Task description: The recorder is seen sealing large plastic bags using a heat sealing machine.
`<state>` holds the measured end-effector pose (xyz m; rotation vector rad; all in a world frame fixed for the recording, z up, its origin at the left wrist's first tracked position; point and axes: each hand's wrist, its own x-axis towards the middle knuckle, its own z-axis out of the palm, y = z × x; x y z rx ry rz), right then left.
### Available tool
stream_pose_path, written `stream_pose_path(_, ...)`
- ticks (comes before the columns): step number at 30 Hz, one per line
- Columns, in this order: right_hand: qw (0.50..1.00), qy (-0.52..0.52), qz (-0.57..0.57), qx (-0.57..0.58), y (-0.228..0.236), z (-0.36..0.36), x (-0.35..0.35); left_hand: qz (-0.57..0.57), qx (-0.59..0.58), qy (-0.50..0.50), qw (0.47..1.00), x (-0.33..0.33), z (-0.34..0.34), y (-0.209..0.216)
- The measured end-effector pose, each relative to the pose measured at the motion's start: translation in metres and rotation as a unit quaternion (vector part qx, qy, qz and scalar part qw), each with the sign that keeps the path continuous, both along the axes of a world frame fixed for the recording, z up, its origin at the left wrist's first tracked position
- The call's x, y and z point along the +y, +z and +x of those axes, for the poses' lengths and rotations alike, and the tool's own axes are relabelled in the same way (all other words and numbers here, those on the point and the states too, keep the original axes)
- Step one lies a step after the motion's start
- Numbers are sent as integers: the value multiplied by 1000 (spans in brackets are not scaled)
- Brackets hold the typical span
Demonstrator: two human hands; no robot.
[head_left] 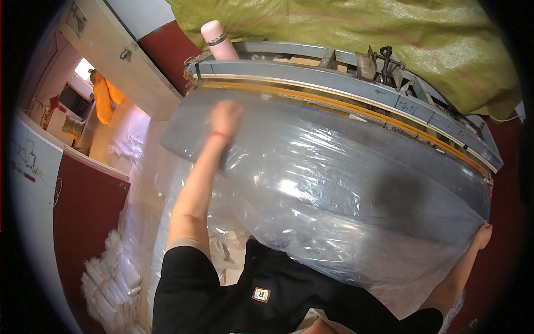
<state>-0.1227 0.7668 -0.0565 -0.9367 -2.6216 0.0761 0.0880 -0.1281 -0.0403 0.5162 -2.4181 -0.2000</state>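
A wide sheet of clear plastic film (pixel 295 189) lies wrinkled and shiny over a long grey work surface (pixel 189 111), its near part hanging down against my black shirt. My left hand (pixel 227 117), with a red band at the wrist, is over the left part of the surface. It is slightly blurred and its fingers look curled in; what they hold, if anything, is hidden. At the far right end of the surface, my right hand (pixel 485 236) is closed on the edge of the plastic film, which is drawn tight toward it.
Behind the surface runs a grey metal frame (pixel 311 72) with a yellow strip (pixel 334 100). A pink bottle (pixel 218 42) stands at its left end, a dark metal clamp (pixel 385 64) farther right. Yellow-green sheeting (pixel 389 33) hangs behind. Bundled plastic (pixel 114 284) lies lower left, near an open door (pixel 119 55).
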Motion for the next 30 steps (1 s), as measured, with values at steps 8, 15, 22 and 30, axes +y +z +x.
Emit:
stream_pose_path(8, 939, 109, -222, 240, -31, -4, 56, 41, -2, 34, 999, 16, -7, 3)
stream_pose_path(15, 983, 114, -79, 122, 2, -11, 43, 180, 95, -1, 979, -4, -11, 22)
stream_pose_path(22, 951, 158, -37, 265, 0, -64, -40, 340, 264, -15, 903, -62, -22, -1)
stream_pose_path(30, 833, 211, -280, 429, -15, -123, -120, 335, 282, 5, 899, -153, -55, -55)
